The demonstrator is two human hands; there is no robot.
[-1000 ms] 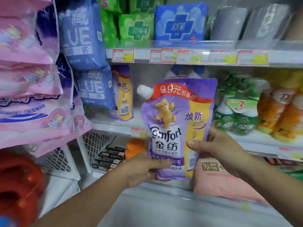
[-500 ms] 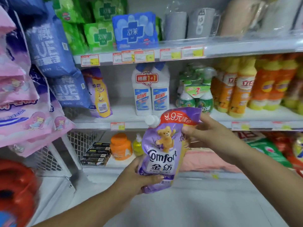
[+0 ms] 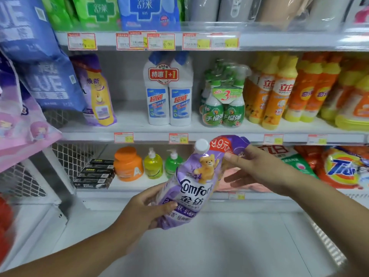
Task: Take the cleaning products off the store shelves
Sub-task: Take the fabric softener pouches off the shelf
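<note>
The left hand (image 3: pixel 143 210) grips the bottom of the purple Comfort softener pouch (image 3: pixel 191 188). The right hand (image 3: pixel 259 170) pinches its top, so the soft bag does not flop.

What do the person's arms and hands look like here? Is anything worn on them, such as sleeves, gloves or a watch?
The left forearm and right forearm are bare to the picture's edge; no sleeve shows. The left hand and right hand wear no gloves, and no ring, watch or bracelet is visible.
</note>
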